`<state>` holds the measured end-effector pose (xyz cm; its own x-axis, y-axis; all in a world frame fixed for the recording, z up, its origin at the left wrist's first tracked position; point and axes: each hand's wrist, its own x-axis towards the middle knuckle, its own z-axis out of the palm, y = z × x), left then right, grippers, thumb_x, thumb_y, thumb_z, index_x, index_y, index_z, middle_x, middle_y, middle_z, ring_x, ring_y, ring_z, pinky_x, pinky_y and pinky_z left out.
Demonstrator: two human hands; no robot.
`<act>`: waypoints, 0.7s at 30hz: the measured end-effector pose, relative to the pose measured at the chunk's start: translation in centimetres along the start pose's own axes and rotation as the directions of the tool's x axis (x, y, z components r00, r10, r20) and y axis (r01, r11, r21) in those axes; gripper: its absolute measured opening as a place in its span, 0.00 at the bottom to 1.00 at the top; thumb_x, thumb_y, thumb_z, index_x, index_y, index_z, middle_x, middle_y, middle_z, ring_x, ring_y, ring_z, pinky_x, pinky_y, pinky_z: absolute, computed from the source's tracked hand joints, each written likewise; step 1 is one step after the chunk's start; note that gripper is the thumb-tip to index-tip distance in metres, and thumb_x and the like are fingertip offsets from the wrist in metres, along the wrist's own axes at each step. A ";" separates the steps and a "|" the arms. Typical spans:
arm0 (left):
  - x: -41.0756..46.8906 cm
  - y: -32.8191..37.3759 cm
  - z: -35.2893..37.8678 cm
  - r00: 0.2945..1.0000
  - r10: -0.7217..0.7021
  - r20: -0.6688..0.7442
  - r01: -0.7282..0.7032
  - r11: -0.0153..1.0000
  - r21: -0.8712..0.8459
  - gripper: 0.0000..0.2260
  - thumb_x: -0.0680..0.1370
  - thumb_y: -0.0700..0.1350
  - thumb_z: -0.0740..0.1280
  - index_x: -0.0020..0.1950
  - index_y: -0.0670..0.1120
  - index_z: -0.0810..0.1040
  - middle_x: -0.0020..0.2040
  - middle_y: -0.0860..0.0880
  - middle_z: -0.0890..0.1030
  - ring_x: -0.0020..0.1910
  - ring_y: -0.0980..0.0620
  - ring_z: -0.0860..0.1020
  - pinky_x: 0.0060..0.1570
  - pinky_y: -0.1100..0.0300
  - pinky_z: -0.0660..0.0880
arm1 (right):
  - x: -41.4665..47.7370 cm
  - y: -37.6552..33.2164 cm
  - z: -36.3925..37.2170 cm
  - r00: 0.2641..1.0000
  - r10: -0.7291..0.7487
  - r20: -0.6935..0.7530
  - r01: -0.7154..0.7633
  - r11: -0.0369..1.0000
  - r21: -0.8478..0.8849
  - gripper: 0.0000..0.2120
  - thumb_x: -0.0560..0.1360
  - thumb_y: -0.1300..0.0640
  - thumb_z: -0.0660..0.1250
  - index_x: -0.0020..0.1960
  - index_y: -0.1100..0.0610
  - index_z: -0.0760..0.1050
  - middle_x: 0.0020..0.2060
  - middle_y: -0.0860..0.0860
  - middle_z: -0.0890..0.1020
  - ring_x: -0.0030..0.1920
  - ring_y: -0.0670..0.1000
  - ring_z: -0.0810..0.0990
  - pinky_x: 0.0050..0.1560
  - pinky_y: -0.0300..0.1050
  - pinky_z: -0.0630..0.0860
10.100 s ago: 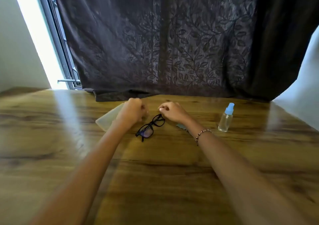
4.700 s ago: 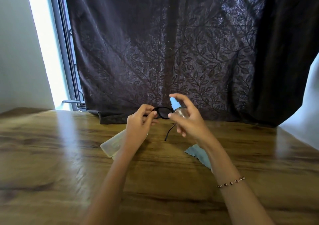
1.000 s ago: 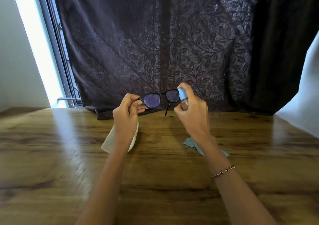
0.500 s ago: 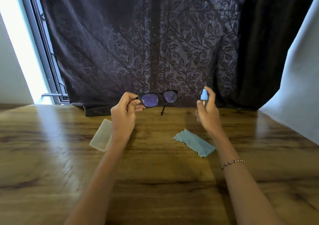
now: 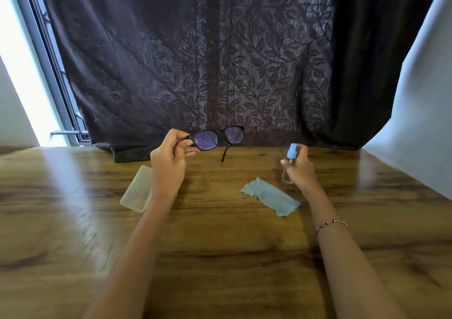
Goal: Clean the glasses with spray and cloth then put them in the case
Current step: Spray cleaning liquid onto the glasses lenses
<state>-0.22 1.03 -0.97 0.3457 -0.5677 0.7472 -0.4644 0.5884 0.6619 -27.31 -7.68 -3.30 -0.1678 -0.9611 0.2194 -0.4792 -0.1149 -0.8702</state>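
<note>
Right hand [image 5: 299, 169], gripping spray bottle [image 5: 291, 152], has lowered away from glasses [image 5: 215, 139] pinched by left hand [image 5: 168, 162]: spraying seems done, cloth [image 5: 270, 196] next.

glossy wood-grain desk [image 5: 220, 257]; matt blue cloth [image 5: 271, 196]; clear plastic spray bottle [image 5: 288, 169]; frosted translucent case [image 5: 137, 189].

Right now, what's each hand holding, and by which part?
Left hand pinches the glasses at the frame's outer corner. Right hand grips the spray bottle around its body.
</note>
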 end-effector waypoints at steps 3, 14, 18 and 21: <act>0.0 0.0 -0.1 1.000 -0.005 -0.005 0.005 1.000 -0.004 0.07 0.80 0.34 0.60 0.49 0.45 0.74 0.40 0.53 0.80 0.40 0.62 0.83 0.42 0.70 0.78 | -0.1 0.0 -0.3 0.998 0.063 0.027 -0.062 0.997 -0.038 0.27 0.78 0.57 0.65 0.74 0.52 0.58 0.67 0.57 0.71 0.64 0.58 0.72 0.61 0.56 0.72; 0.1 0.0 -0.3 0.999 -0.027 -0.040 0.026 0.999 -0.033 0.08 0.80 0.34 0.60 0.48 0.46 0.74 0.40 0.52 0.81 0.41 0.57 0.84 0.44 0.63 0.80 | -2.2 -6.1 -1.9 0.935 -0.342 -0.088 0.314 0.919 -0.239 0.17 0.73 0.58 0.72 0.60 0.54 0.73 0.45 0.48 0.78 0.46 0.46 0.78 0.49 0.42 0.78; 0.0 0.0 -0.4 0.999 -0.013 -0.034 0.013 1.000 -0.013 0.07 0.80 0.34 0.60 0.48 0.46 0.74 0.40 0.52 0.80 0.41 0.58 0.83 0.44 0.65 0.80 | -2.8 -5.3 1.3 0.938 -0.270 0.220 0.334 0.875 -0.351 0.09 0.74 0.61 0.70 0.54 0.55 0.78 0.43 0.47 0.79 0.44 0.44 0.79 0.50 0.41 0.78; 0.0 -0.1 -0.5 0.999 -0.015 -0.028 0.015 1.000 -0.006 0.07 0.80 0.34 0.60 0.48 0.45 0.74 0.40 0.52 0.80 0.41 0.59 0.83 0.43 0.66 0.79 | -2.9 -3.5 3.3 0.942 -0.150 0.301 0.290 0.815 -0.502 0.06 0.75 0.58 0.69 0.51 0.57 0.77 0.46 0.51 0.79 0.47 0.50 0.79 0.56 0.48 0.77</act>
<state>0.18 1.25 -0.98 0.3755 -0.5598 0.7387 -0.4547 0.5832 0.6731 -22.28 -5.29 -2.38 0.1725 -0.9636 0.2043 -0.8715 -0.2460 -0.4242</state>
